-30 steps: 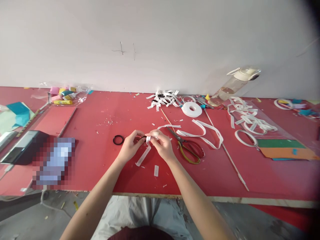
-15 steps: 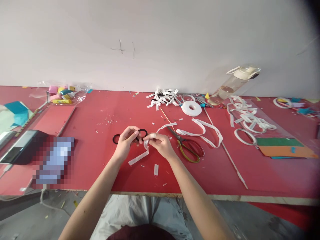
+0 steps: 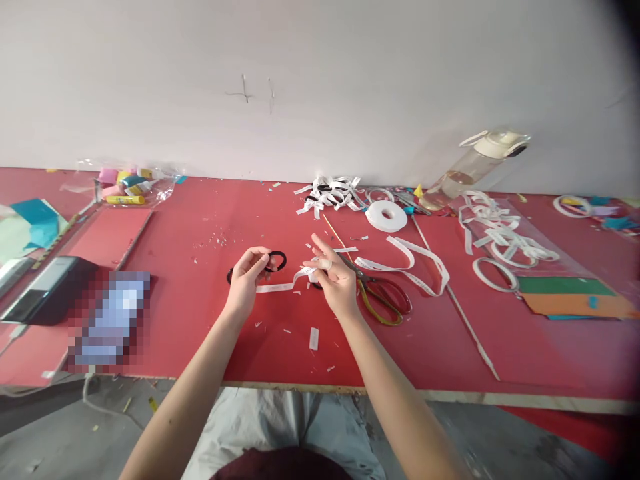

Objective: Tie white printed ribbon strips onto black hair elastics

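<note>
My left hand [image 3: 247,277] pinches a black elastic ring [image 3: 277,261] just above the red table [image 3: 200,320]. A white printed strip [image 3: 281,284] stretches from that hand across to my right hand [image 3: 334,280]. The right hand grips the strip's other end with thumb and finger, while its remaining fingers spread upward. Part of a second black ring [image 3: 230,275] peeks out behind my left hand. Scissors with red and yellow handles [image 3: 380,295] lie just right of my right hand.
White strip pieces [image 3: 330,193], a tape roll [image 3: 386,216], a tilted water bottle [image 3: 470,170] and thin sticks [image 3: 455,300] lie at the back and right. Coloured paper sheets [image 3: 565,297] are far right. A black device [image 3: 40,293] sits at left. The table edge runs near my lap.
My hands have drawn apart and the white strip, hanging slack before, now stretches between them. The left hand has lifted the black ring slightly left; my right fingers have spread.
</note>
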`<state>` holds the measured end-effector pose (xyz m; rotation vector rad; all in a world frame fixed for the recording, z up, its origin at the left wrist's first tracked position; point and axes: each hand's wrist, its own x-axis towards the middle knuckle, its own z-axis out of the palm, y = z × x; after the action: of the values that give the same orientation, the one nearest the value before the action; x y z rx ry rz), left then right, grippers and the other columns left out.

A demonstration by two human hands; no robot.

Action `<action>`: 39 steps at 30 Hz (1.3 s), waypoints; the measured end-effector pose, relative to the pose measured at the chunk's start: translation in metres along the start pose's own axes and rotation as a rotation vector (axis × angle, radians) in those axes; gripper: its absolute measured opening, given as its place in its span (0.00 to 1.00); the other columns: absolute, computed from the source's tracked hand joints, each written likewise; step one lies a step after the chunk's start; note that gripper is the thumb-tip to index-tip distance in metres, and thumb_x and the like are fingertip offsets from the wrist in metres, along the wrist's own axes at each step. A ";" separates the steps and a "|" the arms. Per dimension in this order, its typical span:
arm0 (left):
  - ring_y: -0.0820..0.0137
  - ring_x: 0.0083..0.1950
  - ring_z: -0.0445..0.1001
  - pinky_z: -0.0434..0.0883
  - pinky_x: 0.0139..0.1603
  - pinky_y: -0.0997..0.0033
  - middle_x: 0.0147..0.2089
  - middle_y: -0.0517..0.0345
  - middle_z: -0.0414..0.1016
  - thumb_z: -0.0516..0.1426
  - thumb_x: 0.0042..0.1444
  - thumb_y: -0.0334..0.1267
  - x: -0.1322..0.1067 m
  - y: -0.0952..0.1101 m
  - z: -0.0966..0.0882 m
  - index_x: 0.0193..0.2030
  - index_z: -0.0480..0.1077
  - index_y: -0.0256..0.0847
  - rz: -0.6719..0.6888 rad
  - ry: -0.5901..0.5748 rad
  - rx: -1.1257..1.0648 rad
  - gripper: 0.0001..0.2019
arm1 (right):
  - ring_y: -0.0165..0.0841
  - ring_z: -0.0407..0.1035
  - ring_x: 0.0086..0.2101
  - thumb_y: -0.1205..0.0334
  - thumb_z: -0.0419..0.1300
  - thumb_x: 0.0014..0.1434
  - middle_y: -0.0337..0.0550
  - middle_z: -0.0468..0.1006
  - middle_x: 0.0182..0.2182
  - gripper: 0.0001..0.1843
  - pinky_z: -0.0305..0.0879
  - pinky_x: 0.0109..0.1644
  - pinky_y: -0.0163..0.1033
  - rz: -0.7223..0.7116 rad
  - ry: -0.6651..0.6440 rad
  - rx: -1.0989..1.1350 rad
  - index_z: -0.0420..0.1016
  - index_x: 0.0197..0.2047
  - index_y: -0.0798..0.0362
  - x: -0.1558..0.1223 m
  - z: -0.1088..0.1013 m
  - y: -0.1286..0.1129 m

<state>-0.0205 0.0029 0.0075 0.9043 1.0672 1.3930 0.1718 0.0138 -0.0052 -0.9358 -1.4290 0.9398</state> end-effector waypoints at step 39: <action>0.70 0.33 0.69 0.63 0.38 0.73 0.33 0.59 0.76 0.52 0.66 0.46 -0.010 0.001 0.010 0.38 0.75 0.41 0.105 -0.403 0.808 0.15 | 0.30 0.70 0.32 0.52 0.58 0.64 0.42 0.78 0.32 0.16 0.68 0.34 0.34 0.229 -0.008 0.023 0.80 0.48 0.50 -0.001 0.001 -0.002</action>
<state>-0.0106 -0.0058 0.0120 1.7569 1.2838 0.7745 0.1710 0.0125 -0.0037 -1.0953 -1.3334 1.1269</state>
